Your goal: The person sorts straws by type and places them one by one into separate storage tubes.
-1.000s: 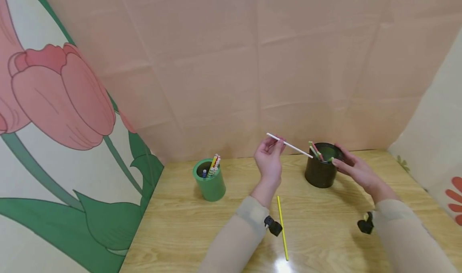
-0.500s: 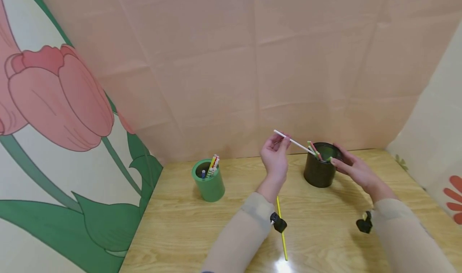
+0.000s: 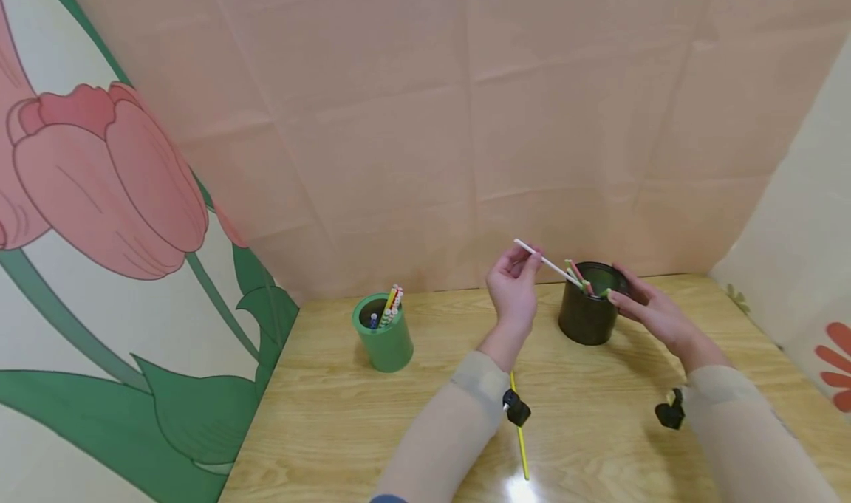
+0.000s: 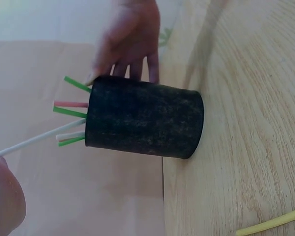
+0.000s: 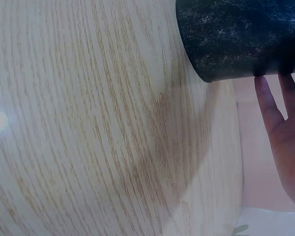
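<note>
My left hand pinches a thin white straw between thumb and fingers. The straw slants down to the right, its lower end at the mouth of a black cylindrical cup. Several green, pink and pale straws poke out of that cup; in the left wrist view a pink straw juts past the rim. On the cup's right side my right hand holds it, thumb near the rim and fingers along the wall. The right wrist view shows fingertips against the black wall. How deep the white straw reaches is hidden.
A green cup stands to the left on the wooden table, holding several patterned, yellow and blue sticks. One yellow straw lies partly behind my left forearm. A pink cloth backdrop rises along the table's rear edge.
My left hand has shifted right with the white straw, bringing its lower end from just left of the black cup's rim to its mouth. The right hand keeps its place on the cup.
</note>
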`<state>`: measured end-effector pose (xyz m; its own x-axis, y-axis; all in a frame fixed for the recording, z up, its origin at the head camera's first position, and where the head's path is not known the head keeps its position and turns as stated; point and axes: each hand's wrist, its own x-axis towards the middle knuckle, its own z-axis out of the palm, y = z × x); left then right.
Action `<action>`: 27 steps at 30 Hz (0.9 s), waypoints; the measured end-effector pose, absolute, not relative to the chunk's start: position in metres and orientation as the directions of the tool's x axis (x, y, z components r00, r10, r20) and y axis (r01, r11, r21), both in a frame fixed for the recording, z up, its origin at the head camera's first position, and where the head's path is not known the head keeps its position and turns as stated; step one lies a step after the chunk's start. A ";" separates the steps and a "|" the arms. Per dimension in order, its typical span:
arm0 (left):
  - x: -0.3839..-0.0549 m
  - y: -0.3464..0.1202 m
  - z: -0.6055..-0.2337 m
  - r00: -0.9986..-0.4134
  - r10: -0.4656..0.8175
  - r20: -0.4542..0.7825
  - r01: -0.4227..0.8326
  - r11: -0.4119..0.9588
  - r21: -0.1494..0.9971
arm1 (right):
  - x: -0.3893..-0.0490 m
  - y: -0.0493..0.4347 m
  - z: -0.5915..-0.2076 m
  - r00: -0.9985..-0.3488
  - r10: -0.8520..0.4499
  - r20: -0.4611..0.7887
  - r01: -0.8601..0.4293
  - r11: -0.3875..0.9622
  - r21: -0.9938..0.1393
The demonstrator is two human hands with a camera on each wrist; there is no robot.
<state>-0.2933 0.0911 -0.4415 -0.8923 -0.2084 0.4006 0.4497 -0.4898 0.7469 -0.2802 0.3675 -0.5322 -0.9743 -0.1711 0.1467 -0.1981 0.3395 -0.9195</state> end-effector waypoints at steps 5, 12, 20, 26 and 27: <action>-0.295 0.093 -0.443 -0.892 -0.198 0.406 0.450 -0.467 0.761 | -0.280 0.367 -0.532 -0.975 -0.172 0.141 -0.193 0.342 -0.920; -0.296 0.096 -0.445 -0.902 -0.179 0.393 0.430 -0.456 0.779 | -0.279 0.365 -0.533 -0.970 -0.179 0.163 -0.212 0.302 -0.929; -0.293 0.101 -0.444 -0.936 -0.083 0.343 0.352 -0.264 0.898 | -0.280 0.366 -0.533 -0.968 -0.178 0.175 -0.221 0.288 -0.932; -0.286 0.099 -0.447 -0.968 -0.035 0.249 0.252 -0.143 0.957 | -0.280 0.366 -0.531 -0.969 -0.178 0.171 -0.219 0.299 -0.929; -0.286 0.098 -0.447 -0.969 -0.034 0.243 0.245 -0.142 0.959 | -0.280 0.366 -0.531 -0.968 -0.180 0.173 -0.220 0.296 -0.929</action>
<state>-0.2858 0.0982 -0.4471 -0.9695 -0.0339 0.2429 0.2452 -0.1421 0.9590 -0.2798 0.3658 -0.5312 -0.9685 -0.1795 0.1726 -0.2205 0.2961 -0.9294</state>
